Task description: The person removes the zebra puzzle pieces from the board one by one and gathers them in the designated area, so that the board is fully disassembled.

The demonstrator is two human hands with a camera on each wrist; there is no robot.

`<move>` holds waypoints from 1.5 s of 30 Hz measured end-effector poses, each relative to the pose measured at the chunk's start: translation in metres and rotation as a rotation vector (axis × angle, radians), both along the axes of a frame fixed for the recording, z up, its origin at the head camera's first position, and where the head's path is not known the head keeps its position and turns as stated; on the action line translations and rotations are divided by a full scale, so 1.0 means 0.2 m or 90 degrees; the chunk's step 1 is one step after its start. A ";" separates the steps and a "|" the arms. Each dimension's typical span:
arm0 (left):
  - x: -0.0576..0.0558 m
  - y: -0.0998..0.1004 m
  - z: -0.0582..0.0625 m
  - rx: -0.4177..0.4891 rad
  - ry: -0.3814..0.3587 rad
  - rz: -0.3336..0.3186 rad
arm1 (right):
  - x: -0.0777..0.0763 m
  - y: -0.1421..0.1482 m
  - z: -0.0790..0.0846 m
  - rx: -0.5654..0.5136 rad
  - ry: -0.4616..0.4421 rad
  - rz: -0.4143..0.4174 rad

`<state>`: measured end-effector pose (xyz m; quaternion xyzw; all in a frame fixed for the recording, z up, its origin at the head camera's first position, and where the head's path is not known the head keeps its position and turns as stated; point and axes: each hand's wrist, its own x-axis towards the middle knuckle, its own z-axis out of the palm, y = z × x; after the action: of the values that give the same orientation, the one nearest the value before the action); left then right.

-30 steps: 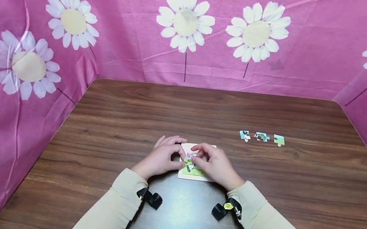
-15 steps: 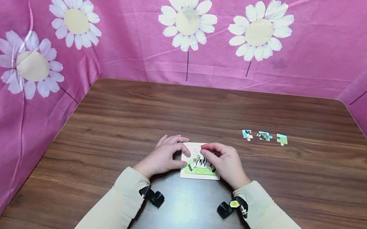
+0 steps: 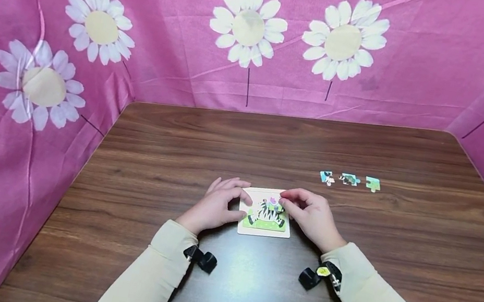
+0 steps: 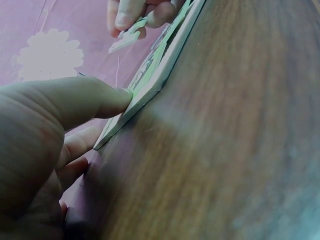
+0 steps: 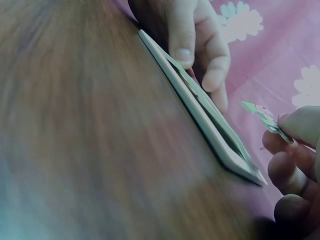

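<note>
A small puzzle board (image 3: 263, 232) with a pale frame and a zebra picture on green lies in front of me. My left hand (image 3: 216, 209) holds its left side, thumb (image 4: 112, 101) on the near corner and the other fingers toward the far side. Between thumb and fingertips, my right hand (image 3: 311, 216) pinches a thin puzzle piece (image 5: 262, 115) with green and pink on it. That piece is tilted and raised above the right part of the board, overlapping the zebra in the head view.
Three loose puzzle pieces lie in a row beyond my right hand: a blue and white one (image 3: 327, 177), a dark-patterned one (image 3: 350, 180) and a green one (image 3: 372, 184). Pink flowered cloth (image 3: 167, 54) hangs around the back and sides of the brown table (image 3: 176, 146).
My right hand has moved right across the board with the piece pinched in it, uncovering the zebra picture. My left hand has stayed at the board's left side. The head view has shifted slightly.
</note>
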<state>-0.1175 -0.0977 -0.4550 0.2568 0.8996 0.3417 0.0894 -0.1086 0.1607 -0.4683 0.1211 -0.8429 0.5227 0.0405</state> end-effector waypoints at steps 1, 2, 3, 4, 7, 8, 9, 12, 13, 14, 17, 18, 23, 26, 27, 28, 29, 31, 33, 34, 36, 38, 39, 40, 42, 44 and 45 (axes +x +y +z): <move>0.00 0.00 0.00 0.000 0.000 0.000 | 0.00 0.01 0.00 0.005 0.004 -0.004; 0.00 0.00 0.00 0.001 0.000 0.000 | 0.00 0.02 0.00 0.009 0.008 -0.009; 0.00 0.00 -0.01 0.003 0.001 0.000 | -0.01 0.04 0.00 0.014 0.011 -0.014; 0.00 0.00 -0.01 0.005 0.002 0.000 | -0.01 0.05 -0.01 0.019 0.014 -0.018; 0.00 0.00 -0.01 0.010 0.005 -0.001 | -0.01 0.09 -0.01 0.035 0.022 -0.032; 0.00 0.00 -0.01 0.012 0.005 -0.001 | -0.02 0.10 -0.02 0.039 0.022 -0.035; 0.00 0.00 -0.01 0.012 0.005 -0.001 | -0.02 0.11 -0.02 0.043 0.023 -0.039; 0.00 0.00 -0.01 0.014 0.004 0.000 | -0.02 0.15 -0.02 0.050 0.021 -0.050; 0.00 0.00 -0.01 0.015 0.004 0.000 | -0.03 0.16 -0.02 0.053 0.021 -0.053; 0.00 0.00 -0.01 0.016 0.004 0.000 | -0.03 0.17 -0.02 0.055 0.019 -0.057; 0.00 0.00 -0.01 0.017 0.002 0.001 | -0.03 0.19 -0.01 0.060 0.022 -0.064; 0.00 0.00 -0.01 0.018 0.002 0.000 | -0.03 0.20 -0.01 0.062 0.024 -0.066; 0.00 0.00 -0.02 0.016 0.006 0.001 | -0.03 0.24 -0.01 0.075 0.024 -0.079; -0.01 0.00 -0.02 0.018 0.004 0.001 | -0.04 0.27 -0.01 0.081 0.023 -0.085; -0.01 0.00 -0.02 0.018 0.003 0.001 | -0.04 0.28 0.00 0.081 0.025 -0.086; -0.01 0.00 -0.02 0.018 0.003 0.000 | -0.04 0.29 0.00 0.082 0.025 -0.087; -0.01 0.00 -0.02 0.018 0.002 0.000 | -0.04 0.29 0.00 0.083 0.027 -0.089; -0.01 0.00 -0.02 0.017 0.001 -0.001 | -0.03 0.31 0.00 0.088 0.029 -0.096; -0.01 0.00 -0.02 0.015 0.000 -0.001 | -0.04 0.33 0.00 0.091 0.032 -0.102; -0.01 0.00 -0.02 0.014 -0.001 -0.002 | -0.04 0.34 0.00 0.094 0.031 -0.106; -0.01 0.00 -0.01 0.015 -0.001 -0.003 | -0.04 0.36 0.00 0.100 0.030 -0.112; 0.00 0.00 -0.01 0.015 -0.002 -0.004 | -0.04 0.38 -0.01 0.108 0.031 -0.119; 0.00 0.00 -0.01 0.016 -0.002 -0.003 | -0.05 0.39 -0.01 0.112 0.031 -0.123; 0.00 0.00 -0.01 0.017 -0.001 -0.003 | -0.05 0.40 -0.01 0.118 0.032 -0.126; 0.00 0.00 -0.01 0.018 0.003 -0.003 | -0.06 0.41 -0.02 0.129 0.036 -0.131; 0.00 0.00 -0.01 0.017 0.006 -0.002 | -0.07 0.43 -0.02 0.135 0.040 -0.133; -0.01 0.00 -0.01 0.017 0.008 -0.002 | -0.07 0.44 -0.02 0.139 0.043 -0.135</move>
<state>-0.1186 -0.0975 -0.4567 0.2614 0.8952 0.3518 0.0812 -0.1223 0.2478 -0.4725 0.0528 -0.9009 0.4166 0.1100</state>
